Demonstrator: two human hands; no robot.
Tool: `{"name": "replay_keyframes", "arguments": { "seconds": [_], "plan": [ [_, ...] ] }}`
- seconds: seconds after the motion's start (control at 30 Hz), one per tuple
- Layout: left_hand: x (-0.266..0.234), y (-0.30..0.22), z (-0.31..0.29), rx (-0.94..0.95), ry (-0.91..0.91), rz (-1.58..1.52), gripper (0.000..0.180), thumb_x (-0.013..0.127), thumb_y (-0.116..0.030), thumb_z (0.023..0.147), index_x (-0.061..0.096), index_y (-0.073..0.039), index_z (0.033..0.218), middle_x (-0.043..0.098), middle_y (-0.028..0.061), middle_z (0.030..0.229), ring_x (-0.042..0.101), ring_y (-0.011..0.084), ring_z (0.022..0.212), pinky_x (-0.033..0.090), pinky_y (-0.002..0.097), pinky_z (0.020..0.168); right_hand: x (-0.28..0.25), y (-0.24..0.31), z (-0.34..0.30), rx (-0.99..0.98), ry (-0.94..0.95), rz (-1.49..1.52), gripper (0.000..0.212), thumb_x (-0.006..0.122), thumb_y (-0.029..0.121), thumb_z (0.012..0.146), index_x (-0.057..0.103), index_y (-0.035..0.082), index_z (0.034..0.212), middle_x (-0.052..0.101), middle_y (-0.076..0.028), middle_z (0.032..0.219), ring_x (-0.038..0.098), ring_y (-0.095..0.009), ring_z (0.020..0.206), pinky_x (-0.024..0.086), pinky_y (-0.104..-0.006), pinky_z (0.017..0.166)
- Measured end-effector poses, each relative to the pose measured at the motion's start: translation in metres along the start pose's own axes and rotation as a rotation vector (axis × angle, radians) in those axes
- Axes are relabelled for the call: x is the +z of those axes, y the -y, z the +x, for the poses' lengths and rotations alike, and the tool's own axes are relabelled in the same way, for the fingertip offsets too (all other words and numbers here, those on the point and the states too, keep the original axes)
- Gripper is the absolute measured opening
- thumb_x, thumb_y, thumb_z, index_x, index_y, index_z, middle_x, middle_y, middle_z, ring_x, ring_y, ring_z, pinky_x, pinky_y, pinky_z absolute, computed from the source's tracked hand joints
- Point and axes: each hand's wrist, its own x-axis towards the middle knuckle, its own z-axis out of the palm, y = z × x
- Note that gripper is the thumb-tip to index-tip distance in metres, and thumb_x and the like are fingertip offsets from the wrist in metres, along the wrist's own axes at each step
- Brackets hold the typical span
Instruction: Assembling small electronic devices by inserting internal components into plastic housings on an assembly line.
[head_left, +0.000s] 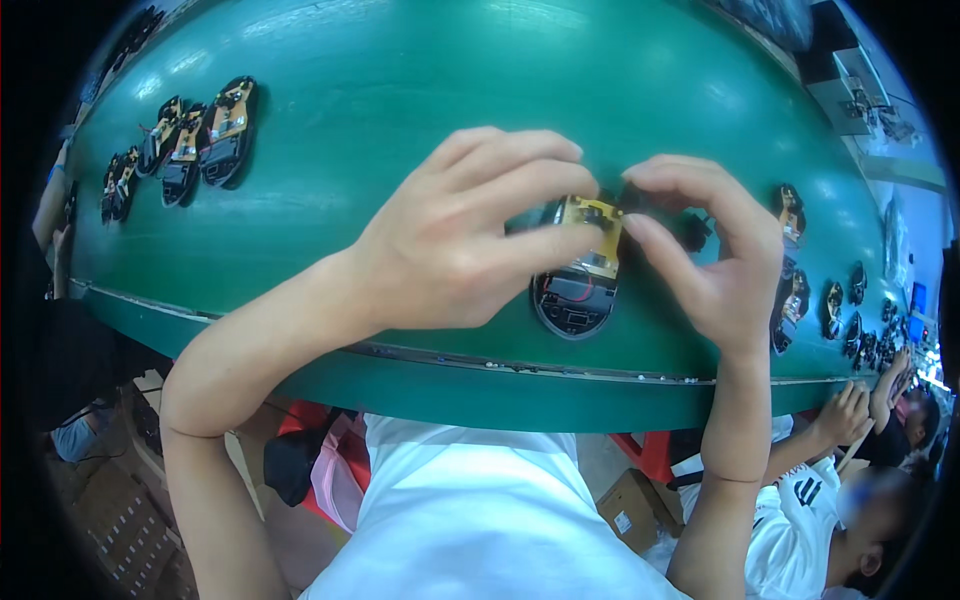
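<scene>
An opened computer mouse (575, 300) lies on the green table in front of me, with its black base, yellow circuit board and a red wire showing. My left hand (470, 220) reaches over its upper left side with bent fingers, the index fingertip at the board. The left thumb is hidden, and the fingertips are slightly blurred. At the mouse's upper right corner, the thumb and index finger of my right hand (705, 240) curl around a small dark part (652, 200), too blurred to name. A small black piece (693, 231) shows beside the right thumb.
Several opened mice (228, 130) lie at the far left of the green table (400, 80). More opened mice (790, 300) stretch along the right side. A co-worker's hand (848, 412) rests near the right front edge. A cardboard box (635, 505) stands below the table.
</scene>
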Motion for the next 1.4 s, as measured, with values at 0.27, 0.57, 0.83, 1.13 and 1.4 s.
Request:
{"name": "replay_keyframes", "arguments": {
  "seconds": [0.27,0.57,0.83,1.13,1.4],
  "plan": [
    [0.002,0.001,0.009,-0.144,-0.076,-0.078,0.032,0.077,-0.006,0.071,0.072,-0.006,0.102,0.068,0.0096,0.108,0.066,0.0331,0.108,0.051,0.0431,0.090,0.006,0.011,-0.005,-0.010,0.077,-0.072,0.024,0.085,0.003,0.075,0.074,0.002,0.097,0.076,-0.011,0.099,0.073,-0.028,0.089,0.059,-0.0355,0.078],
    [0.014,0.004,0.012,-0.314,-0.019,-0.183,0.024,0.082,-0.015,0.075,0.074,-0.013,0.098,0.066,0.0055,0.112,0.061,0.0293,0.115,0.045,0.0425,0.097,0.008,0.022,-0.005,0.007,0.101,-0.190,0.022,0.084,-0.001,0.074,0.072,0.000,0.092,0.074,-0.010,0.097,0.071,-0.028,0.085,0.057,-0.0360,0.075],
    [0.022,0.000,0.016,-0.316,-0.036,-0.164,0.021,0.079,-0.011,0.073,0.072,-0.011,0.092,0.065,0.0045,0.101,0.063,0.0273,0.103,0.047,0.0428,0.089,0.008,0.029,-0.011,0.133,0.096,-0.176,0.021,0.080,-0.006,0.079,0.073,-0.005,0.098,0.072,-0.012,0.101,0.066,-0.016,0.081,0.052,-0.0271,0.071],
    [0.025,-0.002,0.015,-0.283,-0.021,-0.193,0.020,0.080,-0.007,0.072,0.071,-0.009,0.091,0.064,0.0043,0.098,0.063,0.0267,0.099,0.047,0.0407,0.086,0.012,0.025,-0.014,0.063,0.104,-0.281,0.023,0.080,-0.005,0.079,0.074,-0.004,0.101,0.071,-0.011,0.103,0.065,-0.015,0.080,0.053,-0.0256,0.070],
    [0.033,-0.008,0.018,-0.253,-0.055,-0.140,0.021,0.082,-0.006,0.072,0.069,-0.008,0.088,0.064,0.0029,0.101,0.064,0.0248,0.099,0.047,0.0383,0.084,-0.003,0.004,-0.020,0.206,0.135,-0.104,0.023,0.084,0.000,0.077,0.076,0.000,0.099,0.074,-0.010,0.106,0.070,-0.020,0.087,0.056,-0.0289,0.077]
  ]
}}
